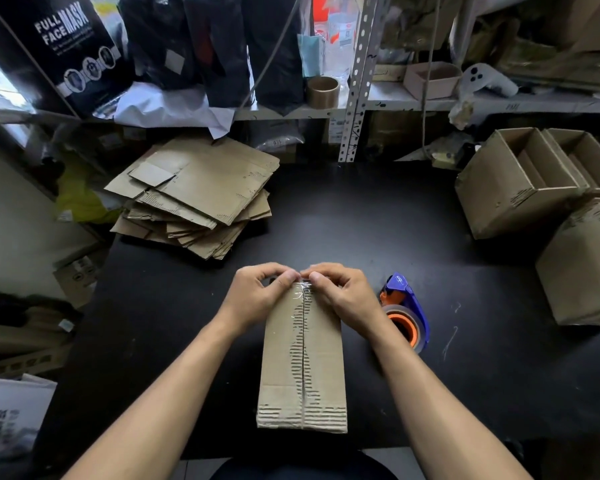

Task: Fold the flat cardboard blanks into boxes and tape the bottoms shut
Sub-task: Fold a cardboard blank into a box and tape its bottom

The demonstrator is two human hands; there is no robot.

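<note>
At far left on the black table (361,220), a stack of flat blanks (194,199) waits unfolded. Centre front, the left hand (260,296) and right hand (340,292) curl their fingers over the far end of a box (302,358), pressing clear tape along its bottom seam. Right of it lies the tape dispenser (407,313); farther right stand finished boxes (520,181).

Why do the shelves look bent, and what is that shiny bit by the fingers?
Head view: the wide-angle lens bows the shelf upright and stretches the edges; the shine is light glinting off clear tape on the box, pressed by the left hand and right hand.
</note>
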